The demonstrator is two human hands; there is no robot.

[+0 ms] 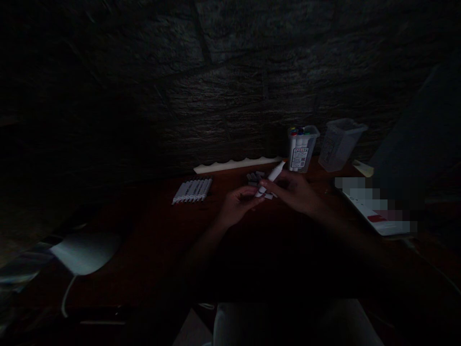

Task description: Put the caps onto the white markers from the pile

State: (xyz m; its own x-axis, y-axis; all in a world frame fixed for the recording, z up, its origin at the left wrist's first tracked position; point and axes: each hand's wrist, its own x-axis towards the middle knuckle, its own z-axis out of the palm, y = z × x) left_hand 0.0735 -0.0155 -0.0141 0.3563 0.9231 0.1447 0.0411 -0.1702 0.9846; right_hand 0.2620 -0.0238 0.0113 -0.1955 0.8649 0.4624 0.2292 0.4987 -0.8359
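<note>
Between my two hands a white marker is tilted, its orange-tinted end pointing up and to the right. My left hand is closed round its lower end. Higher up the barrel, my right hand pinches it with the thumb in front; some of its fingers are hidden. Small grey-white pieces, possibly marker caps, lie loose on the table just behind and under the hands. To the left, several white markers lie side by side in a neat row. The light is very dim, so fine detail is lost.
A transparent box of upright colour-capped markers stands at the back, beside a second transparent box. Against the stone-like wall lies a white wavy-edged strip. A white flat item is at right; a pale rounded object with a cord is at left.
</note>
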